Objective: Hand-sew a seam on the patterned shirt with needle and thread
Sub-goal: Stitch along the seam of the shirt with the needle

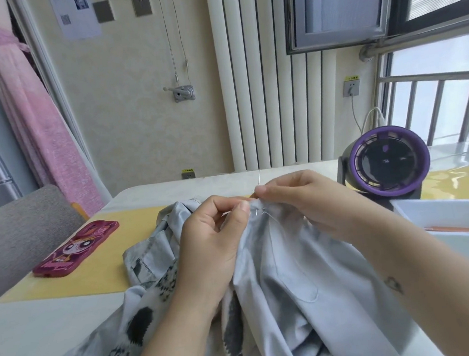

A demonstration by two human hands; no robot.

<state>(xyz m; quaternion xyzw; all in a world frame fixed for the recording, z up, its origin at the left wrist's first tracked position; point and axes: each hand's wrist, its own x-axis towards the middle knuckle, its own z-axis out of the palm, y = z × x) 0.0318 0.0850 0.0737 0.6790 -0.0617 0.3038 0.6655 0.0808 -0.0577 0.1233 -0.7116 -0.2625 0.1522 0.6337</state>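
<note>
Beside a purple desk fan [388, 161], the left hand [213, 236] pinches the patterned shirt's [287, 272] raised edge. The right hand [300, 200], nearer the fan, pinches the needle [259, 178] at that fold.

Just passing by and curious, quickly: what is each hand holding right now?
Left hand: pinches the shirt at the seam.
Right hand: pinches the needle.
</note>
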